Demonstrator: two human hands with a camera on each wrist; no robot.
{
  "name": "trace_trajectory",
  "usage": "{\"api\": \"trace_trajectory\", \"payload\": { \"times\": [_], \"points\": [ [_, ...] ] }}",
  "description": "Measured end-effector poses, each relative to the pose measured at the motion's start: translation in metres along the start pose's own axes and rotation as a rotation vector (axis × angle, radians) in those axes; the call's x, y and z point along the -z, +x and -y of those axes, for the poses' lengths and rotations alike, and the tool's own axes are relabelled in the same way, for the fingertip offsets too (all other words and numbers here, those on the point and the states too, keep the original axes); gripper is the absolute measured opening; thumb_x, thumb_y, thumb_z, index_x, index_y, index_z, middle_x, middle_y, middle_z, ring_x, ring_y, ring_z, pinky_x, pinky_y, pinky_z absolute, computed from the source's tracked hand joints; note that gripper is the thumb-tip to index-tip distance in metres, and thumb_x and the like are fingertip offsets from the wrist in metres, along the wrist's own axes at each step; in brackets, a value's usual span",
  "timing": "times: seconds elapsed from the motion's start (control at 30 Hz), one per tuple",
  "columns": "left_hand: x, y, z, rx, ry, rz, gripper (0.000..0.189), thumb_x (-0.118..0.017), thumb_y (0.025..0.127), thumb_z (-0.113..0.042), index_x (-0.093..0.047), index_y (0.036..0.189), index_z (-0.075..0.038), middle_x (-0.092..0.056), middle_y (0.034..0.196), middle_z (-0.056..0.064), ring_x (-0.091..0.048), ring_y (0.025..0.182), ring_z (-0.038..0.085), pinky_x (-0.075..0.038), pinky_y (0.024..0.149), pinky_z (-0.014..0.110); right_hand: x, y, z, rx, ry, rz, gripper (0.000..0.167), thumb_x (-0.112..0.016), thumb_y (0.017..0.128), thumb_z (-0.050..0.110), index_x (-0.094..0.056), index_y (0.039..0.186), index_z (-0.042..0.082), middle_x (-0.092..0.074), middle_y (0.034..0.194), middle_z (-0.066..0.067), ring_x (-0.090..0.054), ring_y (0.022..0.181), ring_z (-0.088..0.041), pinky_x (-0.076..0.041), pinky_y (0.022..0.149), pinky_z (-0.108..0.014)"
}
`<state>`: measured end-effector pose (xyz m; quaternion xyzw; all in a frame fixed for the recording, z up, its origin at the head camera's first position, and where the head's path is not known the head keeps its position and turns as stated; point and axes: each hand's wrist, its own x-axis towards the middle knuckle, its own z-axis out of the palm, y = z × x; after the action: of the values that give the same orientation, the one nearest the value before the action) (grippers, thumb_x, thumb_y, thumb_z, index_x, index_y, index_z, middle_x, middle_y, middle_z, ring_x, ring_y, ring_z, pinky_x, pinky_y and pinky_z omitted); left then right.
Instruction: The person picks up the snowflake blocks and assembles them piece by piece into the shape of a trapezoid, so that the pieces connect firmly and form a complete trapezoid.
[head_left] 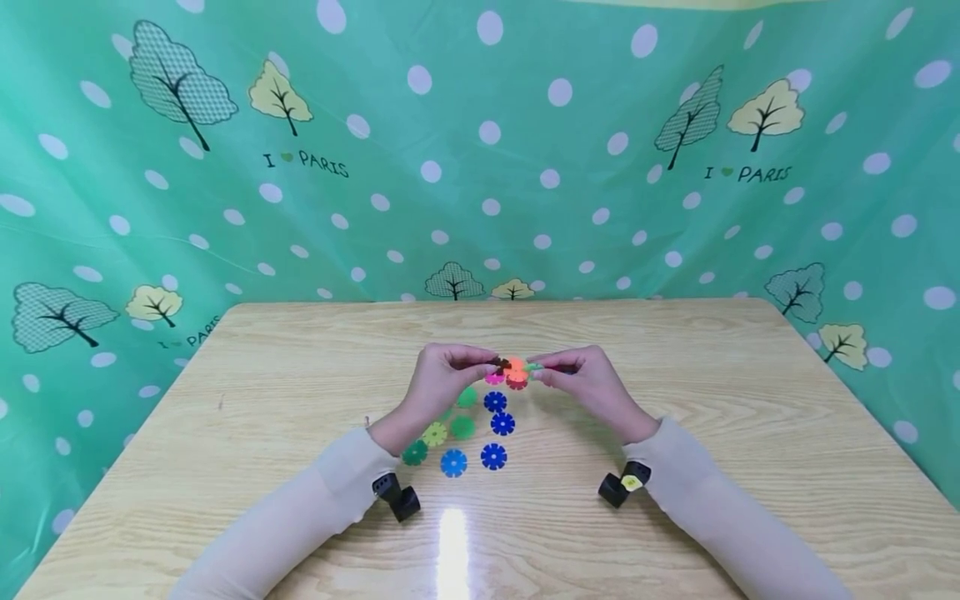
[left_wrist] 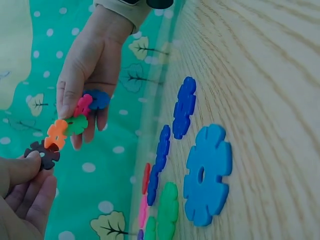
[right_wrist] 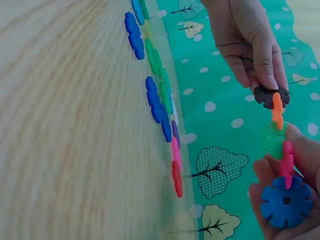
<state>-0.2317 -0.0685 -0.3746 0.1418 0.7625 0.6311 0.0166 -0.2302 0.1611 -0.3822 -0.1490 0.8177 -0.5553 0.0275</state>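
Note:
Both hands hold a chain of notched plastic discs above the table. My left hand (head_left: 438, 379) pinches the dark brown disc (left_wrist: 43, 155) at one end between thumb and finger. An orange disc (left_wrist: 56, 134) is slotted into the brown one and joins the green disc (right_wrist: 274, 140). My right hand (head_left: 585, 379) pinches around the green disc. Beyond it, a pink disc (right_wrist: 286, 165) and a blue disc (right_wrist: 286, 201) hang in front of the right palm. The head view shows little of the pink and blue chain discs.
Loose discs lie on the wooden table (head_left: 300, 358) beneath and in front of the hands: several blue ones (head_left: 493, 457), a light blue one (head_left: 453, 462), greens (head_left: 462, 427), a red (head_left: 517, 382) and a pink. A patterned green curtain (head_left: 480, 208) hangs behind the table.

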Motion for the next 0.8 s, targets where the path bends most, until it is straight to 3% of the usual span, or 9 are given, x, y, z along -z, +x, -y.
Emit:
{"api": "trace_trajectory", "payload": {
  "times": [0.1,0.2,0.33,0.43,0.53,0.8],
  "points": [
    [-0.001,0.0,-0.001,0.051,-0.029,0.017,0.017,-0.072,0.08,-0.001,-0.072,0.097,-0.001,-0.072,0.093,0.014,-0.068,0.086,0.031,-0.057,0.077,0.035,0.002,0.0,0.001,-0.006,-0.035,0.037,0.023,-0.07,0.085,0.016,-0.071,0.107,0.007,-0.071,0.099,-0.013,-0.062,0.08,-0.034,-0.054,0.063,-0.032],
    [-0.002,-0.001,-0.001,0.091,-0.057,0.045,0.018,-0.071,0.08,0.0,-0.071,0.099,0.002,-0.071,0.093,0.015,-0.069,0.082,0.024,-0.057,0.076,0.034,0.004,0.0,0.002,-0.015,-0.062,0.101,0.023,-0.069,0.086,0.016,-0.071,0.107,0.009,-0.072,0.097,-0.01,-0.062,0.077,-0.036,-0.052,0.059,-0.027],
    [-0.007,-0.001,0.001,0.135,-0.063,0.079,0.019,-0.071,0.081,-0.001,-0.071,0.099,0.001,-0.071,0.093,0.014,-0.069,0.079,0.016,-0.057,0.075,0.03,0.002,-0.002,0.004,-0.014,-0.052,0.158,0.021,-0.069,0.087,0.017,-0.072,0.106,0.008,-0.072,0.095,-0.009,-0.06,0.066,-0.024,-0.047,0.053,-0.021],
    [-0.011,-0.001,0.003,0.177,-0.06,0.088,0.018,-0.071,0.082,-0.003,-0.072,0.1,-0.001,-0.072,0.093,0.012,-0.069,0.08,0.016,-0.057,0.075,0.029,-0.002,-0.002,0.005,-0.01,-0.033,0.157,0.021,-0.068,0.087,0.016,-0.072,0.104,0.005,-0.072,0.095,-0.011,-0.06,0.066,-0.014,-0.049,0.055,-0.02],
    [-0.015,-0.002,0.002,0.205,-0.07,0.097,0.019,-0.07,0.083,-0.004,-0.072,0.101,-0.002,-0.072,0.094,0.011,-0.069,0.082,0.016,-0.057,0.075,0.029,-0.004,-0.003,0.005,-0.012,-0.029,0.14,0.018,-0.069,0.087,0.014,-0.073,0.1,0.002,-0.072,0.093,-0.011,-0.062,0.07,-0.014,-0.051,0.059,-0.021],
    [-0.016,-0.002,0.006,0.203,-0.109,0.111,0.02,-0.07,0.083,-0.004,-0.071,0.103,-0.001,-0.072,0.096,0.012,-0.069,0.084,0.017,-0.056,0.077,0.029,-0.007,-0.003,0.003,-0.015,-0.02,0.116,0.017,-0.069,0.086,0.015,-0.073,0.094,-0.001,-0.071,0.086,-0.01,-0.06,0.068,-0.013,-0.051,0.059,-0.022]
  ]
}}
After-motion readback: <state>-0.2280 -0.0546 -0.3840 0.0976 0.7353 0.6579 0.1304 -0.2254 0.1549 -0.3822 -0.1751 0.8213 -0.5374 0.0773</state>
